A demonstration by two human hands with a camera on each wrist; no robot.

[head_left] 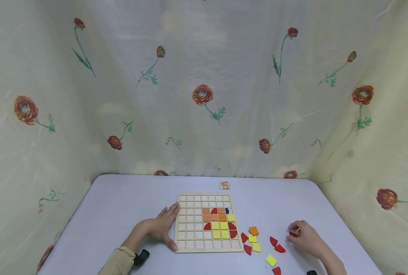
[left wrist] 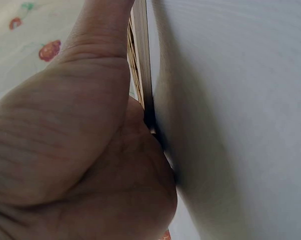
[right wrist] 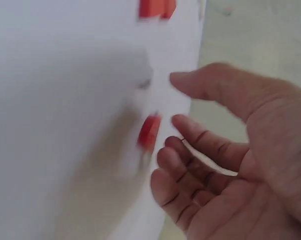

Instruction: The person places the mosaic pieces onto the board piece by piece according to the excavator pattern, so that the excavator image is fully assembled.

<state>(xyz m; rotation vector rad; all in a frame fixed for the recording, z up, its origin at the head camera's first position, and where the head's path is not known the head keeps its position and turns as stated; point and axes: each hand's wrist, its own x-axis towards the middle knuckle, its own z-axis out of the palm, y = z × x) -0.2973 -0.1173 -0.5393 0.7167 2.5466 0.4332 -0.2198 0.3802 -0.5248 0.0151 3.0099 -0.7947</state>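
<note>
A wooden grid board (head_left: 190,238) lies on the white table (head_left: 121,206), with orange, yellow and red tiles and one blue tile (head_left: 227,211) set in its right half. My left hand (head_left: 161,227) rests flat on the table, fingers straight against the board's left edge. In the left wrist view, my left hand (left wrist: 80,125) has its thumb along the board's edge (left wrist: 140,55). My right hand (head_left: 298,231) is on the table to the board's right, fingers loosely curled over a small red piece (head_left: 293,234). The right wrist view shows that red piece (right wrist: 149,131) lying by the fingertips of my right hand (right wrist: 183,100), thumb apart.
Loose pieces lie between the board and my right hand: an orange square (head_left: 253,230), yellow squares (head_left: 271,260) and red quarter-rounds (head_left: 280,248). A small card (head_left: 224,185) sits behind the board. Flowered cloth walls stand round the table on three sides.
</note>
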